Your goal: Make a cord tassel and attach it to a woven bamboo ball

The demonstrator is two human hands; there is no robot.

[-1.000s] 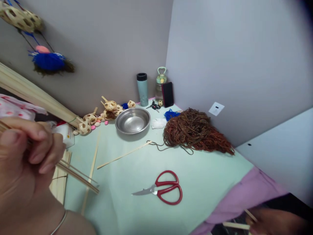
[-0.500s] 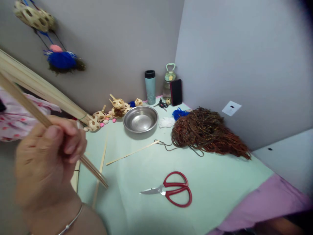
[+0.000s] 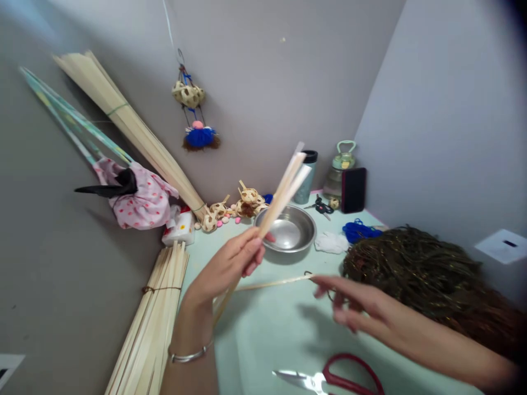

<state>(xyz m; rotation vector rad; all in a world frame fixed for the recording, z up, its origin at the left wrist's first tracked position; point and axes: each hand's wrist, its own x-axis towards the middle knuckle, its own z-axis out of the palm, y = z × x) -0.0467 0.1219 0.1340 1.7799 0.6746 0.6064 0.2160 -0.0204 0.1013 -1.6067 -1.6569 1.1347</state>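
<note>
My left hand (image 3: 233,260), with a silver bangle at the wrist, is closed around a few pale bamboo strips (image 3: 284,192). Their upper ends fan out in front of the metal bowl (image 3: 293,238). My right hand (image 3: 349,299) reaches in from the right over the table, fingers apart and somewhat blurred, with nothing visible in it. Its fingertips are close to the end of a single thin strip (image 3: 275,283); whether they touch it I cannot tell. Red-handled scissors (image 3: 354,375) lie below my right hand, partly cut off by the frame edge.
Brown yarn (image 3: 411,274) heaps on the right beside blue yarn (image 3: 360,230) and a white wad (image 3: 331,242). Bamboo bundles (image 3: 150,323) stand at left. Woven balls (image 3: 249,196), a tumbler (image 3: 307,178), a bottle (image 3: 343,159) and a phone (image 3: 354,189) line the back. An ornament (image 3: 188,94) hangs on the wall.
The view has swung left. My left hand has moved toward the table's middle, the strips now pointing up and right. My right hand has come into view.
</note>
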